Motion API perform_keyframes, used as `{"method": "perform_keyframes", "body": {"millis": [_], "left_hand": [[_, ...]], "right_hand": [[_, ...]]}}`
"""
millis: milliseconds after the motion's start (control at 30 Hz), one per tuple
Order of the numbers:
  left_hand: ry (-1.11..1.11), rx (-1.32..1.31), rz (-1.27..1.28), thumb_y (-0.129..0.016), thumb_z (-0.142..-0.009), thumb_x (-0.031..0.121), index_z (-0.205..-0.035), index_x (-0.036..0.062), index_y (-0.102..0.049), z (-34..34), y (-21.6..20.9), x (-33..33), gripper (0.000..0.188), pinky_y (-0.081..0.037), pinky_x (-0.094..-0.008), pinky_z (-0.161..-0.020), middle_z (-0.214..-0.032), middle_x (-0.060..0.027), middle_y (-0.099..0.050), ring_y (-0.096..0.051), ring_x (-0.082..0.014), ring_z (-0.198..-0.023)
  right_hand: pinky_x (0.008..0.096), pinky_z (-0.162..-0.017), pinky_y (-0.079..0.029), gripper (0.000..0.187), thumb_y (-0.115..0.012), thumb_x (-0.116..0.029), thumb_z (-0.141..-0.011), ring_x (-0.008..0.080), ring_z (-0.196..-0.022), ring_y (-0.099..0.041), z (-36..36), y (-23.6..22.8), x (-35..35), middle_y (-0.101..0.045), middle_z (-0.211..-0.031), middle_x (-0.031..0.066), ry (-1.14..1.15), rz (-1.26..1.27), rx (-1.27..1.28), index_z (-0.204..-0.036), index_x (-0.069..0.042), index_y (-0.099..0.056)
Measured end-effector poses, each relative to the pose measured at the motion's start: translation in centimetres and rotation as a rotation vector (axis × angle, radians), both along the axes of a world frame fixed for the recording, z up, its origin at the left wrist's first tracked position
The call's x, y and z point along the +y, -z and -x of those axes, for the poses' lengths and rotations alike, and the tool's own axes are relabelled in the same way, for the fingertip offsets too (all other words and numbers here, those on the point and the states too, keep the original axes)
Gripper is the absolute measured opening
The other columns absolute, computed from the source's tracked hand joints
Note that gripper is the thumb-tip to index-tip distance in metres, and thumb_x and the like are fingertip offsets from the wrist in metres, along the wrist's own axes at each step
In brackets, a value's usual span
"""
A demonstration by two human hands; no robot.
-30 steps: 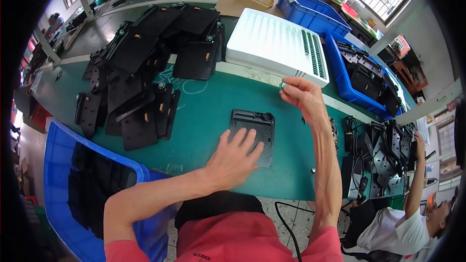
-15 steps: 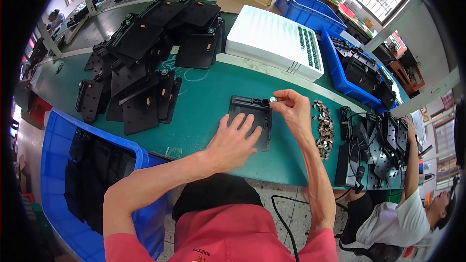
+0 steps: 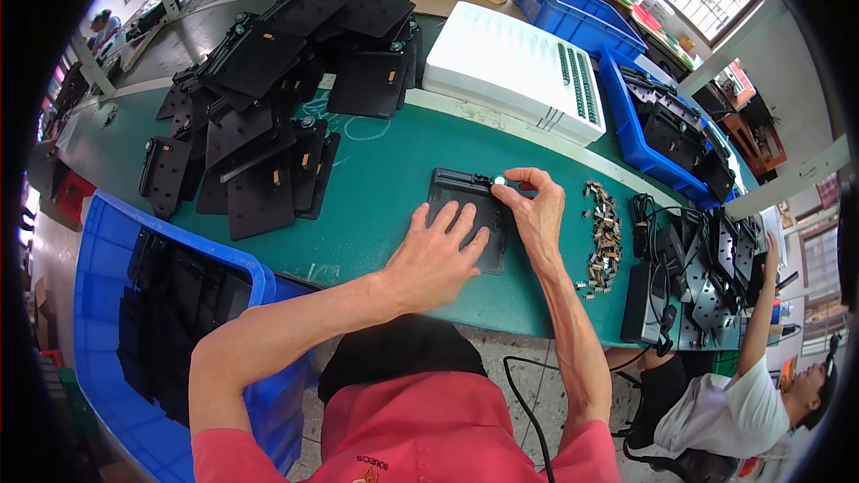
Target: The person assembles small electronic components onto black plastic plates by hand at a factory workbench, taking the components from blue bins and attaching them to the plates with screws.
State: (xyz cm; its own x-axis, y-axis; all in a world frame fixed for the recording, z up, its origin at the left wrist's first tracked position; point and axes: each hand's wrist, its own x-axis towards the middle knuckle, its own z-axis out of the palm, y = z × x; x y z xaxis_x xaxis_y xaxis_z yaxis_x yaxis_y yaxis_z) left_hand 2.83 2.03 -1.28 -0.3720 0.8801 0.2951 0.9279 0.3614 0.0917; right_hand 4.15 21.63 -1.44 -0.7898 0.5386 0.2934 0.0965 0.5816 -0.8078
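Note:
A black rectangular plastic tray-like housing point(image 3: 492, 257) lies on the green tabletop in front of me. My left hand point(image 3: 437, 255) rests across its left side with fingers spread, pressing it down. At its top right corner, my right hand point(image 3: 534, 206) pinches a small round part with a pale, greenish face point(image 3: 498, 181) between thumb and fingers. That round part sits against the corner of the housing; whether it is seated there I cannot tell. Right of my right hand lies a pile of small metal pieces point(image 3: 606, 241).
Black plates point(image 3: 259, 63) are heaped at the left. A white tray point(image 3: 501, 58) with rows of small round parts stands beyond. Blue bins stand at lower left point(image 3: 98, 304) and far right point(image 3: 626, 139). A co-worker point(image 3: 734, 402) sits at right beside cables and perforated black plates point(image 3: 711, 286).
My right hand has moved slightly left and brought the round part from beside the housing onto its corner. My left hand stays on the housing. The whole view has shifted slightly.

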Motion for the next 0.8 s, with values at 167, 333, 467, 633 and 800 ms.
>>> {"method": "perform_keyframes", "body": {"millis": [167,333,467,633,800], "left_hand": [[0.002,0.015,0.002,-0.069,-0.082,0.034,-0.130,0.0082,-0.053,0.0,0.0,-0.1,0.057,-0.035,-0.0546,-0.099,-0.136,-0.0212,-0.045,-0.042,-0.0349,-0.125],[0.003,0.018,-0.003,-0.070,-0.081,0.034,-0.129,0.0080,-0.053,0.0,0.1,0.0,0.057,-0.035,-0.0547,-0.099,-0.136,-0.0215,-0.044,-0.042,-0.0350,-0.125],[0.003,0.027,0.004,-0.070,-0.081,0.034,-0.130,0.0079,-0.053,0.0,0.0,0.0,0.058,-0.035,-0.0549,-0.099,-0.136,-0.0218,-0.044,-0.042,-0.0353,-0.125],[0.005,0.014,0.010,-0.070,-0.082,0.034,-0.130,0.0078,-0.052,0.0,-0.1,0.0,0.058,-0.035,-0.0551,-0.099,-0.137,-0.0217,-0.044,-0.042,-0.0357,-0.125],[0.009,0.002,0.008,-0.069,-0.082,0.034,-0.131,0.0076,-0.052,0.0,-0.2,0.0,0.058,-0.035,-0.0554,-0.099,-0.137,-0.0218,-0.044,-0.041,-0.0361,-0.126]], "right_hand": [[0.0273,-0.067,-0.048,0.026,-0.078,-0.011,-0.072,0.0132,-0.074,-0.059,0.0,-0.7,-0.2,-0.068,-0.082,0.0080,0.004,0.058,-0.077,-0.093,0.002,-0.071],[0.0261,-0.070,-0.048,0.025,-0.077,-0.008,-0.074,0.0122,-0.076,-0.060,-0.3,-0.8,0.4,-0.068,-0.084,0.0066,-0.088,0.189,-0.075,-0.096,0.003,-0.070],[0.0270,-0.074,-0.049,0.026,-0.075,-0.006,-0.075,0.0128,-0.077,-0.061,-0.4,-0.6,0.4,-0.068,-0.087,0.0075,-0.109,0.233,-0.030,-0.099,0.002,-0.071],[0.0315,-0.075,-0.051,0.027,-0.071,-0.005,-0.074,0.0188,-0.080,-0.063,-0.1,-1.0,0.5,-0.070,-0.089,0.0096,-0.164,0.060,-0.068,-0.102,-0.004,-0.071],[0.0295,-0.075,-0.051,0.025,-0.071,-0.003,-0.075,0.0154,-0.080,-0.062,0.1,-1.5,0.5,-0.070,-0.087,0.0082,-0.165,0.129,-0.095,-0.100,0.000,-0.070]]}}
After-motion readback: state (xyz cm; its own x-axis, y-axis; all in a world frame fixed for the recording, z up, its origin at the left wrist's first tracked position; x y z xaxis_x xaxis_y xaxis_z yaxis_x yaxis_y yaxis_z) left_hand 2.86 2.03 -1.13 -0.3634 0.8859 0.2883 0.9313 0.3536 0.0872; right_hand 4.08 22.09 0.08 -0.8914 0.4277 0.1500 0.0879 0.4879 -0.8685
